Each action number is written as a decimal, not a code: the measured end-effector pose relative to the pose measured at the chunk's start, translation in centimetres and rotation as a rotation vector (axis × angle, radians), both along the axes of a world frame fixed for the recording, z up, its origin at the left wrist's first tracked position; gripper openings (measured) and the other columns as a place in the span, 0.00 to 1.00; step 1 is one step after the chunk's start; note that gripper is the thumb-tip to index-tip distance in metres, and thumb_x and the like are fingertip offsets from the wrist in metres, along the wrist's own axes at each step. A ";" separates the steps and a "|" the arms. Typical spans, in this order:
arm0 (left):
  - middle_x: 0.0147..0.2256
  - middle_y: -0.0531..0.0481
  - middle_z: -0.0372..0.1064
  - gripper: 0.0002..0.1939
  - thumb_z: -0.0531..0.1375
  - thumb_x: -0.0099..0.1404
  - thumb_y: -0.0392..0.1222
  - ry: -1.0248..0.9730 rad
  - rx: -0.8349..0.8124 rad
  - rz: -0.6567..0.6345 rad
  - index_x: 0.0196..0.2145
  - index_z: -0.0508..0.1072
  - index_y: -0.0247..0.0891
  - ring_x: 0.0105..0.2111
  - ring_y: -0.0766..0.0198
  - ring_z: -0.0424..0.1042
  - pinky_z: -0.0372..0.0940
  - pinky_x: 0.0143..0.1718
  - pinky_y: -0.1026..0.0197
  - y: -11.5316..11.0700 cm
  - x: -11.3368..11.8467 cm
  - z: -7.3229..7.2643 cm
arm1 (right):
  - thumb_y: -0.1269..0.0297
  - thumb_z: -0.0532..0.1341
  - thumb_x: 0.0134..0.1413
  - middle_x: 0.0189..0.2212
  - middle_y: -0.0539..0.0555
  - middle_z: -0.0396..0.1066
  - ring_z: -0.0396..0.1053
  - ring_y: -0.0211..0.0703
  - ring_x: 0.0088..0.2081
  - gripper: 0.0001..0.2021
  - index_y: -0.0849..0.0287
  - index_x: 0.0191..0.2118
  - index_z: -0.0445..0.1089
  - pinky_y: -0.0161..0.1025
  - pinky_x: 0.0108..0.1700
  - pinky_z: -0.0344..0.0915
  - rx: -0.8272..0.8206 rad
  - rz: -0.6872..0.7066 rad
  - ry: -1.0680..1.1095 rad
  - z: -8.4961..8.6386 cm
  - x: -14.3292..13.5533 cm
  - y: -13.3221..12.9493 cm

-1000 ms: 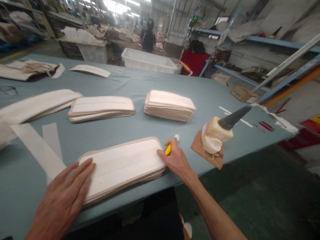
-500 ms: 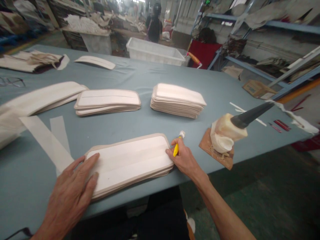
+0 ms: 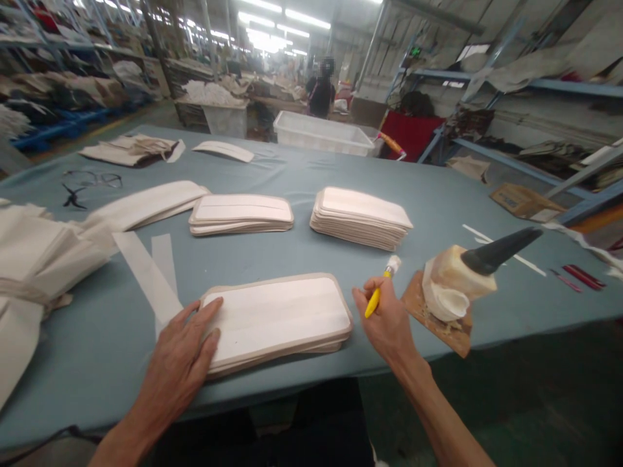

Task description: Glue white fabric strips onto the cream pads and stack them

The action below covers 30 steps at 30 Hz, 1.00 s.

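A stack of long, round-cornered cream panels (image 3: 280, 318) lies in front of me near the table's edge. My left hand (image 3: 182, 353) rests open on its left end, fingers laid over the top panel. Just right of the stack, apart from it, my right hand (image 3: 387, 318) is closed around a yellow-handled brush (image 3: 374, 301) with white on its bristles. Beyond that hand stands a glue-crusted container (image 3: 445, 292) with a white, open mouth and a dark, tapered part sticking out of it. It sits on a stained brown board (image 3: 460, 334).
Behind lie a tall panel stack (image 3: 360, 217), a lower stack (image 3: 241, 215) and more panels (image 3: 150, 204). White strips (image 3: 146, 272), bundled cloth (image 3: 43, 272) and glasses (image 3: 92, 180) are at left. A white bin (image 3: 321, 133) stands past the table's far edge; a person (image 3: 320, 96) is beyond.
My right hand has drawn away from the stack's right end toward the glue container, still holding the brush. My left hand stays on the panels. The camera view has tilted up and left.
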<state>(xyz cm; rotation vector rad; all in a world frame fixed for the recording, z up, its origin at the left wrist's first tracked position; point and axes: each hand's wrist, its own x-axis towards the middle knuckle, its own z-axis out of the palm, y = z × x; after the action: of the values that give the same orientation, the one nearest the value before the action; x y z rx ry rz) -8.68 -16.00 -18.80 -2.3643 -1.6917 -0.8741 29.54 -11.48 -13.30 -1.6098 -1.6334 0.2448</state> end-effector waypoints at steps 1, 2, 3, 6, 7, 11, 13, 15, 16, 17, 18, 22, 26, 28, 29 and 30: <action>0.66 0.47 0.66 0.28 0.50 0.79 0.47 -0.006 -0.005 -0.002 0.73 0.57 0.47 0.66 0.51 0.64 0.60 0.65 0.51 0.0 0.0 0.0 | 0.51 0.59 0.67 0.27 0.50 0.73 0.72 0.49 0.26 0.11 0.53 0.43 0.62 0.40 0.29 0.60 0.031 0.016 -0.010 0.4 -0.4 -0.2; 0.67 0.48 0.66 0.28 0.50 0.79 0.48 -0.014 -0.008 -0.007 0.73 0.56 0.48 0.67 0.52 0.64 0.60 0.65 0.52 -0.1 0.0 0.1 | 0.52 0.59 0.69 0.29 0.51 0.75 0.74 0.49 0.27 0.10 0.53 0.43 0.63 0.40 0.30 0.62 0.058 0.051 -0.020 0.6 -1.0 -0.5; 0.68 0.49 0.65 0.28 0.50 0.79 0.47 -0.024 -0.009 -0.016 0.74 0.55 0.49 0.67 0.52 0.63 0.59 0.66 0.52 -0.2 0.1 0.1 | 0.54 0.59 0.70 0.31 0.53 0.77 0.76 0.49 0.30 0.09 0.53 0.43 0.64 0.41 0.33 0.65 0.084 0.102 -0.029 0.8 -1.8 -0.9; 0.72 0.52 0.60 0.30 0.49 0.79 0.47 -0.055 -0.013 -0.042 0.75 0.51 0.52 0.71 0.55 0.58 0.54 0.71 0.54 -0.4 0.2 -0.1 | 0.60 0.58 0.70 0.44 0.57 0.81 0.80 0.50 0.42 0.04 0.52 0.45 0.66 0.43 0.46 0.73 0.149 0.310 -0.051 0.5 -4.9 -2.1; 0.73 0.52 0.58 0.30 0.48 0.80 0.47 -0.066 -0.021 -0.036 0.76 0.50 0.52 0.72 0.55 0.56 0.52 0.72 0.54 -0.5 0.3 -0.3 | 0.61 0.59 0.69 0.49 0.58 0.81 0.80 0.50 0.47 0.04 0.52 0.45 0.66 0.45 0.51 0.74 0.168 0.389 -0.055 0.3 -6.1 -2.4; 0.74 0.50 0.55 0.31 0.47 0.80 0.49 -0.103 -0.088 0.037 0.77 0.46 0.51 0.75 0.56 0.51 0.51 0.73 0.53 -0.7 0.4 -1.0 | 0.67 0.65 0.63 0.61 0.63 0.74 0.74 0.55 0.59 0.11 0.54 0.48 0.64 0.52 0.61 0.71 0.218 0.645 -0.053 -0.8 -10.7 -3.4; 0.75 0.51 0.53 0.31 0.46 0.80 0.49 -0.107 -0.114 0.046 0.77 0.45 0.52 0.75 0.56 0.49 0.50 0.73 0.53 -0.7 0.4 -1.3 | 0.67 0.69 0.60 0.61 0.66 0.73 0.73 0.58 0.61 0.16 0.55 0.49 0.64 0.54 0.64 0.68 0.225 0.688 -0.058 -1.3 -12.7 -3.5; 0.75 0.51 0.51 0.31 0.45 0.80 0.50 -0.107 -0.131 0.044 0.77 0.45 0.52 0.76 0.56 0.48 0.49 0.73 0.53 -0.7 0.4 -1.5 | 0.65 0.72 0.56 0.62 0.69 0.72 0.72 0.60 0.61 0.20 0.56 0.50 0.64 0.55 0.65 0.66 0.224 0.696 -0.074 -1.9 -14.4 -3.6; 0.75 0.51 0.51 0.31 0.45 0.80 0.50 -0.107 -0.134 0.044 0.77 0.45 0.52 0.76 0.56 0.48 0.48 0.74 0.53 -0.7 0.4 -1.5 | 0.64 0.73 0.56 0.62 0.70 0.71 0.72 0.60 0.62 0.22 0.56 0.50 0.64 0.56 0.66 0.65 0.217 0.696 -0.086 -2.2 -15.0 -3.6; 0.75 0.51 0.51 0.31 0.45 0.80 0.51 -0.105 -0.132 0.044 0.77 0.45 0.51 0.76 0.56 0.47 0.48 0.74 0.52 -0.7 0.4 -1.6 | 0.63 0.73 0.55 0.63 0.70 0.70 0.71 0.61 0.63 0.23 0.56 0.51 0.64 0.57 0.67 0.64 0.204 0.694 -0.101 -2.5 -15.4 -3.7; 0.75 0.50 0.52 0.31 0.44 0.80 0.51 -0.100 -0.127 0.042 0.77 0.46 0.50 0.76 0.55 0.48 0.47 0.74 0.52 -0.8 0.4 -1.6 | 0.62 0.73 0.55 0.64 0.70 0.69 0.70 0.62 0.64 0.24 0.56 0.52 0.63 0.59 0.68 0.63 0.185 0.691 -0.115 -2.7 -15.7 -3.7; 0.75 0.49 0.53 0.32 0.45 0.80 0.50 -0.084 -0.123 0.036 0.77 0.45 0.49 0.76 0.53 0.49 0.48 0.75 0.50 -0.9 0.5 -1.4 | 0.61 0.73 0.54 0.68 0.70 0.65 0.66 0.64 0.67 0.25 0.55 0.53 0.63 0.62 0.69 0.61 0.123 0.678 -0.127 -3.4 -15.3 -3.7; 0.75 0.49 0.52 0.32 0.44 0.80 0.48 -0.083 -0.137 0.042 0.77 0.43 0.50 0.76 0.51 0.50 0.52 0.73 0.47 -1.0 0.7 -0.9 | 0.62 0.72 0.57 0.68 0.72 0.65 0.65 0.66 0.68 0.23 0.55 0.53 0.62 0.65 0.67 0.62 0.120 0.614 -0.137 -3.6 -12.9 -3.7; 0.75 0.49 0.52 0.32 0.44 0.80 0.47 -0.085 -0.151 0.047 0.77 0.43 0.51 0.76 0.51 0.49 0.54 0.73 0.46 -1.1 0.8 -0.7 | 0.61 0.70 0.59 0.68 0.75 0.64 0.64 0.68 0.69 0.22 0.56 0.53 0.62 0.67 0.67 0.62 0.118 0.569 -0.174 -3.7 -11.4 -3.6; 0.75 0.49 0.52 0.32 0.44 0.80 0.47 -0.087 -0.161 0.050 0.77 0.43 0.52 0.76 0.51 0.49 0.53 0.73 0.45 -1.1 0.8 -0.7 | 0.61 0.70 0.60 0.68 0.75 0.64 0.64 0.68 0.69 0.21 0.56 0.53 0.62 0.67 0.67 0.62 0.118 0.545 -0.194 -3.7 -10.6 -3.7; 0.75 0.49 0.51 0.32 0.45 0.80 0.47 -0.089 -0.171 0.051 0.77 0.43 0.52 0.76 0.50 0.49 0.53 0.73 0.45 -1.1 0.8 -0.6 | 0.61 0.69 0.61 0.68 0.76 0.64 0.64 0.67 0.69 0.20 0.57 0.53 0.61 0.67 0.67 0.61 0.120 0.519 -0.212 -3.8 -9.8 -3.7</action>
<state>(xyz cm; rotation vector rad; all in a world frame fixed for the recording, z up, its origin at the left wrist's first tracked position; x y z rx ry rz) -7.86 -17.14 -19.43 -2.4084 -1.9250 -0.8706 19.78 -15.16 -17.10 -1.1285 -2.1733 0.2398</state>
